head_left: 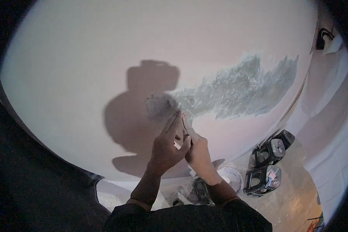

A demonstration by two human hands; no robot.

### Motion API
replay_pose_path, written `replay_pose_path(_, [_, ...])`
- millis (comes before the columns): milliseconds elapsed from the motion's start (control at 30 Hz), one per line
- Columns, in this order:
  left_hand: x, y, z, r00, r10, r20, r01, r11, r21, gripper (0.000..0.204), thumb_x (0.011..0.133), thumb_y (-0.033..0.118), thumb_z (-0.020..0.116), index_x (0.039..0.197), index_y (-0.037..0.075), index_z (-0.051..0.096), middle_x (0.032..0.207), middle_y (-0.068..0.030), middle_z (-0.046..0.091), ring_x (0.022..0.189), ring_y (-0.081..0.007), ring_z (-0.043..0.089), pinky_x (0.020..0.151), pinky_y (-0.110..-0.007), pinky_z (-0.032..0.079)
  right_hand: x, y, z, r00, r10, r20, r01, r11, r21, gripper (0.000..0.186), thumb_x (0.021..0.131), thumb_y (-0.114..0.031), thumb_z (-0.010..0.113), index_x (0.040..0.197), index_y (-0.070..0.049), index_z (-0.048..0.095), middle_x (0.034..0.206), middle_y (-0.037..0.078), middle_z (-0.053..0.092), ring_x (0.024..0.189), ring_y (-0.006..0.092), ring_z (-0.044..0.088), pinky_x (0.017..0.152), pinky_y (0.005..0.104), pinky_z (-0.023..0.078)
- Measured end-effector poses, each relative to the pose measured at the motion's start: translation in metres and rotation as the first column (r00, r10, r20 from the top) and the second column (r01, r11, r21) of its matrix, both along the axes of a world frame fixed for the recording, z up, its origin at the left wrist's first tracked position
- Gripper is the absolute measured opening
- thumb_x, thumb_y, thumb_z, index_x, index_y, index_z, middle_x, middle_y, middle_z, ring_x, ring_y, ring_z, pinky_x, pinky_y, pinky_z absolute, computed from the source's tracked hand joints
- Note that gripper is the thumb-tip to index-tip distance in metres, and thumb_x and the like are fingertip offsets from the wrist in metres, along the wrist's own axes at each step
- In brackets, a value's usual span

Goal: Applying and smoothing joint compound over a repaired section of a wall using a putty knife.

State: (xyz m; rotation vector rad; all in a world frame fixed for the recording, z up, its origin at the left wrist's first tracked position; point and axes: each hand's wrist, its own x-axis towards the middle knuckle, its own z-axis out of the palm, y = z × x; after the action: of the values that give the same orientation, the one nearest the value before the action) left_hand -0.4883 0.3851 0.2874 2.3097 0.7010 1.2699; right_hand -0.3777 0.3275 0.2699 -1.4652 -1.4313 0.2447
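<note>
Facing a pale wall [65,77], the person holds the left hand [164,149] and right hand [197,149] out in front, fingertips close together, perhaps to bring both to the same spot. Neither grip is clenched: the visible fingers reach mostly straight toward the wall, and no tool shows in them. I cannot tell whether something thin lies between the tips, or whether they touch the wall.

The grey patch [239,89] lies on the wall, spreading from just above the fingertips to the right, with ragged edges. A smaller dark area [158,106] sits just left of its near end, inside the person's shadow [131,116], which suggests light from behind.

2 black stools [265,152] [262,181] stand on the floor [294,170] at lower right, likely set there to stay within reach, near a white bucket [231,177] partly hidden by the right forearm. Pale sheeting [328,112] hangs at the far right, possibly to contain mess.
</note>
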Motion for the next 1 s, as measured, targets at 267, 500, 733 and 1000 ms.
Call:
replay_pose_path(267, [-0.004, -0.007, 0.006, 0.977, 0.132, -0.17, -0.137, 0.99, -0.022, 0.071, 0.083, 0.031, 0.064, 0.145, 0.01, 0.037, 0.128, -0.021, 0.054, 0.066, -0.0233, 0.067, 0.063, -0.035, 0.056, 0.002, 0.003, -0.002, 1.0, 0.003, 0.019, -0.001, 0.998, -0.066, 0.063, 0.09, -0.006, 0.048, 0.149, -0.02, 0.028, 0.107, 0.028, 0.058, 0.086, 0.0463, 0.06, 0.072, 0.05, 0.049])
replay_pose_path(500, [-0.007, -0.003, 0.005, 0.951, 0.172, -0.257, -0.184, 0.982, -0.026, 0.071, 0.085, 0.033, 0.061, 0.148, 0.015, 0.034, 0.123, -0.0217, 0.058, 0.076, -0.0293, 0.069, 0.067, -0.038, 0.056, 0.0, 0.008, 0.0, 0.999, 0.032, 0.019, -0.032, 0.999, -0.023, 0.062, 0.09, -0.003, 0.047, 0.148, -0.017, 0.029, 0.108, 0.029, 0.057, 0.085, 0.0456, 0.061, 0.07, 0.051, 0.049])
replay_pose_path(733, [-0.008, -0.007, 0.008, 0.954, 0.184, -0.237, -0.2, 0.979, -0.047, 0.073, 0.085, 0.033, 0.06, 0.149, 0.016, 0.03, 0.118, -0.0219, 0.06, 0.092, -0.0348, 0.067, 0.075, -0.041, 0.056, -0.006, 0.007, 0.006, 1.0, 0.001, 0.0, -0.001, 0.993, 0.122, 0.062, 0.088, 0.001, 0.049, 0.147, -0.015, 0.035, 0.085, 0.028, 0.06, 0.074, 0.0447, 0.059, 0.068, 0.0349, 0.05])
replay_pose_path(1000, [-0.007, -0.009, 0.006, 0.97, 0.171, -0.175, -0.183, 0.981, -0.056, 0.062, 0.087, 0.028, 0.059, 0.144, 0.014, 0.039, 0.1, -0.0157, 0.065, 0.07, -0.0269, 0.066, 0.064, -0.036, 0.054, -0.006, 0.002, 0.011, 1.0, -0.008, 0.002, 0.007, 0.998, 0.062, 0.058, 0.09, 0.0, 0.047, 0.145, -0.014, 0.037, 0.089, 0.031, 0.06, 0.083, 0.0467, 0.061, 0.069, 0.0357, 0.05])
